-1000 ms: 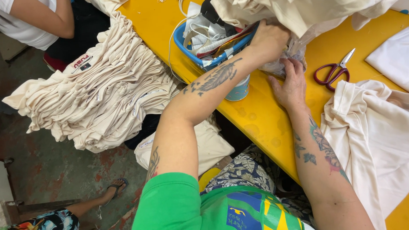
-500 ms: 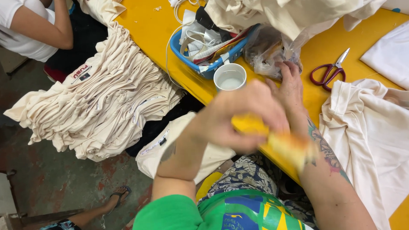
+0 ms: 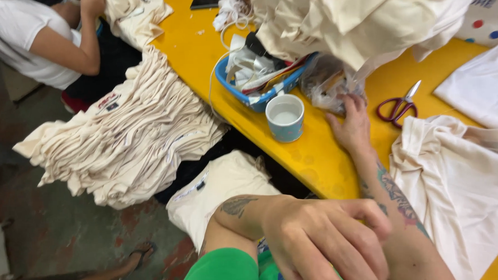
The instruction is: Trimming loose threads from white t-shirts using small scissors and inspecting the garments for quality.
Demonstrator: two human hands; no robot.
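On the near edge of the yellow table [image 3: 316, 160], in the head view, the right hand [image 3: 350, 125] rests palm down with its fingers [image 3: 358, 104] loosely spread, the tips touching a crumpled clear plastic bag [image 3: 327, 82]; they press rather than pinch. That bag lies just beside a blue basket [image 3: 241, 88] of labels and scraps and near a pale blue cup [image 3: 285, 118], both close to the same edge. Further along toward the far right, red-handled scissors [image 3: 398, 103] lie apart from the hand, with cream cloth [image 3: 460, 177] beside the forearm. Close to the camera, off the table, the left hand [image 3: 324, 242] is raised with fingers curled together; whether they pinch anything cannot be told. Judged from this, the step in hand is sorting small items at the bag; the next move would call for a firmer grasp on the bag.
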